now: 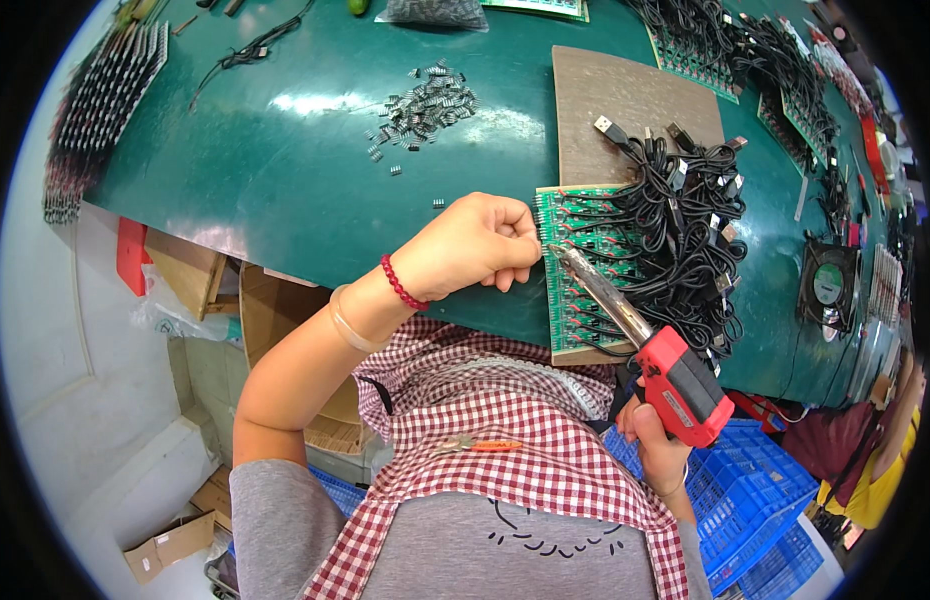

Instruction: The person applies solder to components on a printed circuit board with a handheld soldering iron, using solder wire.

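My left hand (477, 246), with a red bead bracelet at the wrist, is closed at the left edge of a green circuit board panel (575, 270), its fingers pinched on something too small to make out. My right hand (653, 445) grips the handle of a red soldering gun (675, 380). The gun's metal barrel slants up and left, and its tip (557, 250) rests on the board right next to my left fingers. A tangle of black cables with plugs (685, 230) lies wired to the board's right side.
The green bench (285, 150) carries a pile of small grey parts (425, 105), a brown board (625, 100), more wired panels (785, 90) and a small fan (830, 285). Orange snips (480, 445) lie on my checked apron. Blue crates (755, 500) and cardboard boxes (200, 270) sit below.
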`<state>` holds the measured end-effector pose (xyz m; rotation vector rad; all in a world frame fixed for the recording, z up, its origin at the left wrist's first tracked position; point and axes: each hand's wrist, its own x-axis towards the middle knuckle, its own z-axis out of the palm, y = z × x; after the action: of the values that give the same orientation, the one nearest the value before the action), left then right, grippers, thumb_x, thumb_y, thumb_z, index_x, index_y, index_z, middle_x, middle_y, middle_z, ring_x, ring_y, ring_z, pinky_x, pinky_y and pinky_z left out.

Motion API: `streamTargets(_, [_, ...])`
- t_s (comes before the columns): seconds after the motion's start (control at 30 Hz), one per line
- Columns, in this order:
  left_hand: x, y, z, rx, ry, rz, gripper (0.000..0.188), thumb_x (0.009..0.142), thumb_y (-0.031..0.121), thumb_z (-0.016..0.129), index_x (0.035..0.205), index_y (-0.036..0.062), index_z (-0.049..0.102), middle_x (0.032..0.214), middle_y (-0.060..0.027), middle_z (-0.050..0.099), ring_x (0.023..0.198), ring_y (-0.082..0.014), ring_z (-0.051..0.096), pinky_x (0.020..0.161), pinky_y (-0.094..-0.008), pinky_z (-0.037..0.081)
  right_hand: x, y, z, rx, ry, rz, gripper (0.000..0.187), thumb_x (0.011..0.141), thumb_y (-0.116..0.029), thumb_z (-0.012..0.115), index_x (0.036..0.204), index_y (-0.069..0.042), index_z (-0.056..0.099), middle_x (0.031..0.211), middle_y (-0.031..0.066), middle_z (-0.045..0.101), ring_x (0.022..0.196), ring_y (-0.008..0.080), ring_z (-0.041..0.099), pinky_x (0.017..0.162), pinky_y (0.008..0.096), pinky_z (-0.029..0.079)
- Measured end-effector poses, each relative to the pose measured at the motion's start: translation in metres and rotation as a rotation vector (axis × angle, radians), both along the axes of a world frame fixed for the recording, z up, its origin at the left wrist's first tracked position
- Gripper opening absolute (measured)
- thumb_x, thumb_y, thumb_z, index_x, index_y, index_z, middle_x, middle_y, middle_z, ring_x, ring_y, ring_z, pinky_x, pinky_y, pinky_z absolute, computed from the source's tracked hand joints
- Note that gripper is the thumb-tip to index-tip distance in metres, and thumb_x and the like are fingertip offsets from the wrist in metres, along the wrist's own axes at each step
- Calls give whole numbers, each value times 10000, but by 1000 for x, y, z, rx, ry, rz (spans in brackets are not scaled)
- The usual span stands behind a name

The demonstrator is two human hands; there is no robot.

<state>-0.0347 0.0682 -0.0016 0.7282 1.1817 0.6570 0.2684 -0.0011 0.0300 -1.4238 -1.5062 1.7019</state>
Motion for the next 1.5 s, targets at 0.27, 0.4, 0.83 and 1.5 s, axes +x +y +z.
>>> streamTargets(0.27, [1,0,0,7,2,5,95,809,99,588,740,47,548,633,-9,591,514,-34,516,441,-167,378,-1,-1,1,-5,-53,13,159,835,-126,542,763,13,513,604,71,479,530,135,449,550,290,421])
streamTargets(0.4, [1,0,0,7,8,6,90,807,91,583,737,46,549,635,-8,591,516,-34,516,442,-167,379,0,-3,-1,48,-73,36,168,834,-134,549,752,8,513,600,70,479,525,136,450,544,286,420])
streamTargets(0.83, [1,-3,16,56,158,-27,119,801,111,607,769,9,554,627,-24,589,495,-55,520,436,-198,399,-14,3,17,44,161,-140,377,872,-202,524,1144,34,411,561,53,434,466,131,406,468,283,381])
streamTargets(1.5, [-34,-18,3,658,1339,26,111,797,54,583,786,-33,515,696,-171,592,643,-319,590,585,-364,470,-20,12,25,89,309,-235,436,857,-197,546,1177,43,373,580,49,457,500,136,429,516,296,414])
